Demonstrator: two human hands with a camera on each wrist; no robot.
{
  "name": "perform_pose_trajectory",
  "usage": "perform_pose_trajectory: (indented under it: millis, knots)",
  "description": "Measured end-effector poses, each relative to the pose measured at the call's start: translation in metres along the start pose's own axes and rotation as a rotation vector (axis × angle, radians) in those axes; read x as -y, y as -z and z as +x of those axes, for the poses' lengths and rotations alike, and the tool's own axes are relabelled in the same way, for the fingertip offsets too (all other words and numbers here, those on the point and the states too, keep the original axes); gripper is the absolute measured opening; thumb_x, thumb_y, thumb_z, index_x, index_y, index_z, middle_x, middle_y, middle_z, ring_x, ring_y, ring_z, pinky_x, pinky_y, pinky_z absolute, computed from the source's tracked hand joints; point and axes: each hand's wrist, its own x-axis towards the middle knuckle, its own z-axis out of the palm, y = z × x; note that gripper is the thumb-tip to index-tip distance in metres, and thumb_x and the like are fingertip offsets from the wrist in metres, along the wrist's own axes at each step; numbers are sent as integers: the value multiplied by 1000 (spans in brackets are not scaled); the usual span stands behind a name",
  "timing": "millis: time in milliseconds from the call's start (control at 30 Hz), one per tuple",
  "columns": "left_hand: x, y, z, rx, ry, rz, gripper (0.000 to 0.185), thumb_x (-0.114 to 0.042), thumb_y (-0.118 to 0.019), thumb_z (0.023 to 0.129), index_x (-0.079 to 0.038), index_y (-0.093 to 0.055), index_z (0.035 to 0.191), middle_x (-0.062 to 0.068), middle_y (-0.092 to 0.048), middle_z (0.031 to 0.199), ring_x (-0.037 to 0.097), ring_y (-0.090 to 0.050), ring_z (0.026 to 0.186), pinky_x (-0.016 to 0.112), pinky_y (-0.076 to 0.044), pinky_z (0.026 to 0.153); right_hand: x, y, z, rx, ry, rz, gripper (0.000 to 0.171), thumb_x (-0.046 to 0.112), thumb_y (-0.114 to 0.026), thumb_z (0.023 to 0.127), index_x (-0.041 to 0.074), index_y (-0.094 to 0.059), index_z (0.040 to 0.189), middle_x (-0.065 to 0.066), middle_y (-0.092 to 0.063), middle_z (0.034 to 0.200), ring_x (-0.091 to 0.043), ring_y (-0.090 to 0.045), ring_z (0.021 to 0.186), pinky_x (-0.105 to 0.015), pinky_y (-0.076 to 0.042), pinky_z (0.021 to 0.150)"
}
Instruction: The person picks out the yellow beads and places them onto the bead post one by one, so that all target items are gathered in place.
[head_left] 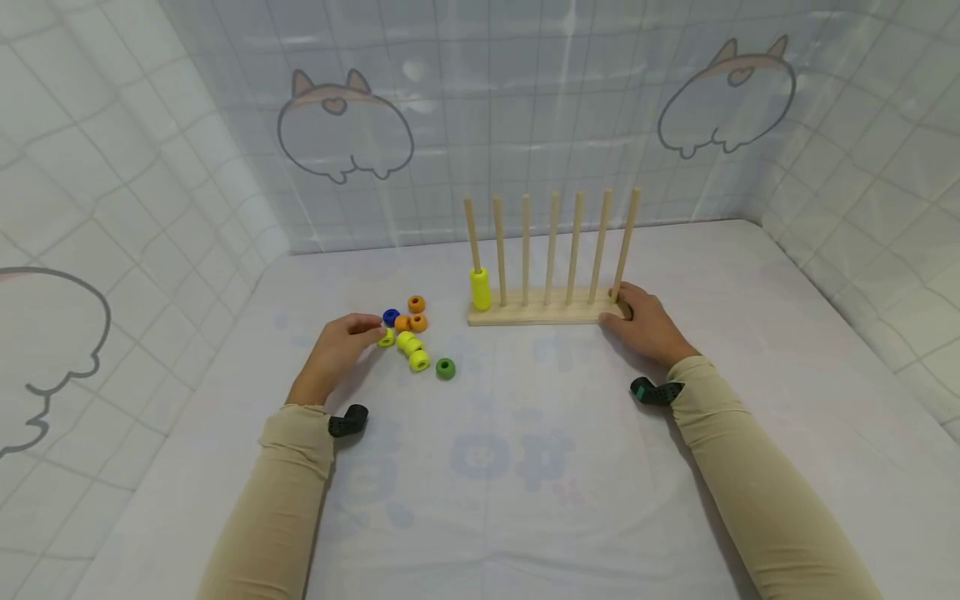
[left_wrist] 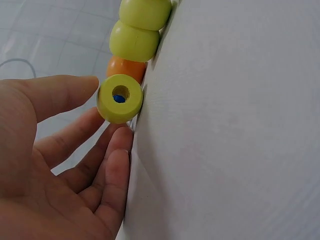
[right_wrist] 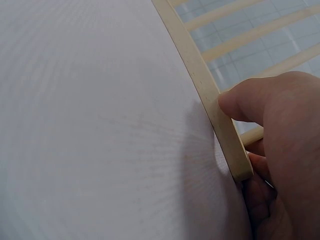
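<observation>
My left hand is at the left of a loose group of beads. Its thumb and fingertips pinch a yellow bead at the group's near left edge, its hole facing the left wrist camera. Through that hole a bit of blue shows. My right hand grips the right end of a wooden peg rack, thumb on the front of the base and fingers behind it. Several upright pegs rise from the base. Yellow beads are stacked on the leftmost peg.
Beside the left fingertips lie a blue bead, orange beads and a row of yellow beads. A green bead lies slightly apart on the white cloth. Tile-patterned sheeting hangs behind the table.
</observation>
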Motion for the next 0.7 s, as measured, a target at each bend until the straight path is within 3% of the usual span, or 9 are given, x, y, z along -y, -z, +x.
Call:
perform_pose_trajectory:
  millis: [267, 700]
  knots:
    - [0, 2, 0, 17, -9, 7, 51, -38, -61, 100, -9, -53, 141, 12, -50, 145, 32, -42, 135, 50, -34, 113, -2, -1, 0, -1, 0, -1, 52, 24, -59, 101, -6, -48, 142, -22, -34, 156, -42, -32, 142, -56, -28, 115]
    - [2, 0, 1, 24, -32, 73, 50, -47, -59, 99, -12, -62, 135, 12, -50, 146, 32, -42, 135, 52, -37, 111, -2, 0, 1, -9, 34, 15, 47, 22, -58, 101, -2, -50, 141, -21, -45, 147, -40, -42, 133, -57, -34, 109]
